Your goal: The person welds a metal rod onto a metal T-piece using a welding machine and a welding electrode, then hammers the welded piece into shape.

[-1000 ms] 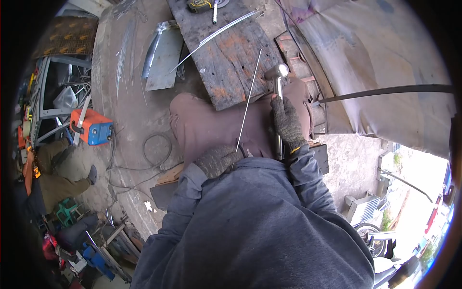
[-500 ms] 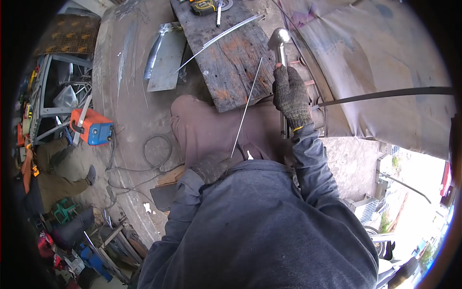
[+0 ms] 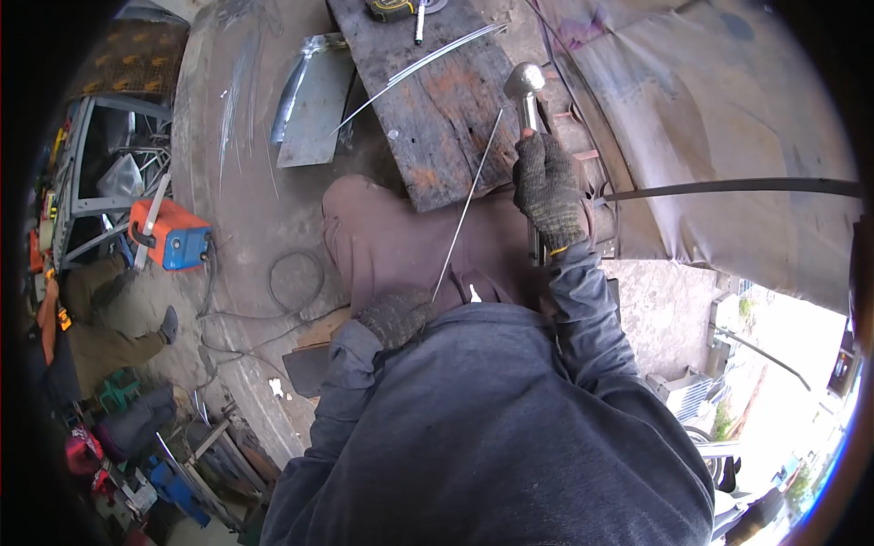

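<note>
In the head view, my gloved left hand [image 3: 397, 318] is closed by my lap around the lower end of a thin metal rod [image 3: 464, 211]. The rod slants up and away, its far tip over the dark wooden board [image 3: 446, 118]. My right hand [image 3: 549, 191], also gloved, is wrapped around the shiny metal handle of a hammer [image 3: 525, 84]. Its rounded head points up beside the board's right edge, and the handle's lower end shows below my palm. A bundle of thin rods [image 3: 423, 64] lies across the board.
A marker [image 3: 420, 23] and a tape measure [image 3: 391, 9] lie at the board's far end. Bent sheet metal [image 3: 314, 114] is left of it. An orange-blue machine [image 3: 171, 235] with a cable stands on the floor. Another person's leg [image 3: 118, 346] shows at left. A tarp [image 3: 701, 118] hangs at right.
My right hand and the hammer have come slightly down and left, the hammer head a little lower than before. The left hand and rod have barely moved. The view has shifted slightly.
</note>
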{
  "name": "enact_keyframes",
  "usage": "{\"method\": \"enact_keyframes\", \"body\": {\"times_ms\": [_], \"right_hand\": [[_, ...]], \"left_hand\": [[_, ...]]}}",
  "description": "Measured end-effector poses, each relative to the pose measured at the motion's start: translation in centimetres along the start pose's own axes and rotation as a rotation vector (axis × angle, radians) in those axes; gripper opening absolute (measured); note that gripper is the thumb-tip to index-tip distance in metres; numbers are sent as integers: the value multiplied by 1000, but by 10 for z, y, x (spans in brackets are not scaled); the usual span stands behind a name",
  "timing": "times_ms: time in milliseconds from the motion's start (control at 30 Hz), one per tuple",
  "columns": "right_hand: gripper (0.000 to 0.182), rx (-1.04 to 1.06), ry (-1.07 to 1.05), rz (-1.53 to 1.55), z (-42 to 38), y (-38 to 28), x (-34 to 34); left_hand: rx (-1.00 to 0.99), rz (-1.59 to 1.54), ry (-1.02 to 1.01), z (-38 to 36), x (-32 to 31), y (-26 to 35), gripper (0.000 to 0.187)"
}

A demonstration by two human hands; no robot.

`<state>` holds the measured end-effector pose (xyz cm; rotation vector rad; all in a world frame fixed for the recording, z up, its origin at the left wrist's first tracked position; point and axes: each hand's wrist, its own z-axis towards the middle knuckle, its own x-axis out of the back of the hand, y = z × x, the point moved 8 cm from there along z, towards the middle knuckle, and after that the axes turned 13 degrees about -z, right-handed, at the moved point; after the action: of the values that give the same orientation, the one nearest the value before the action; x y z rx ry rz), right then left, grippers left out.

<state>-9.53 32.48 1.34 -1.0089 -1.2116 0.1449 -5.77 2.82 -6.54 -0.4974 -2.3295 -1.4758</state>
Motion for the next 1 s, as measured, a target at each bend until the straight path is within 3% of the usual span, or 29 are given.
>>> {"method": "enact_keyframes", "body": {"times_ms": [67,133,167,233,267,333,367,467,533,567,600,700,767,1000], "right_hand": [[21,-12,8,12,5,2,-2],[24,-267,-191,-105,6,24,-17],[24,-267,-189,-105,6,28,-16],[32,70,-124,-196,9,9,-8],[32,65,-128,-192,5,12,-8],[40,325,33,-464,-1,-16,7],[36,67,-82,-174,1,4,0],[30,133,-41,-359,1,2,-7],[27,200,58,-284,7,-6,0],[40,268,150,-209,7,-12,7],[40,265,149,-207,6,-14,4],[46,96,187,-126,10,-1,3],[47,-116,-15,-155,16,27,-17],[43,-207,18,43,-1,-4,8]], "left_hand": [[-7,34,9,-1,0,1,34],[96,-76,34,1,10,6,34],[94,-75,34,3,14,11,34],[254,-220,-26,5,14,6,34],[259,-222,-32,1,10,0,34],[50,-94,-21,4,9,6,35],[51,-96,-22,3,5,2,35],[30,0,-47,3,7,10,35],[65,-17,-48,5,10,9,34],[65,-13,-47,5,8,6,34],[25,-5,-31,4,7,7,34],[48,-54,-18,7,5,2,34],[112,-109,-28,5,0,0,34],[109,-160,46,4,-5,-12,35]]}}
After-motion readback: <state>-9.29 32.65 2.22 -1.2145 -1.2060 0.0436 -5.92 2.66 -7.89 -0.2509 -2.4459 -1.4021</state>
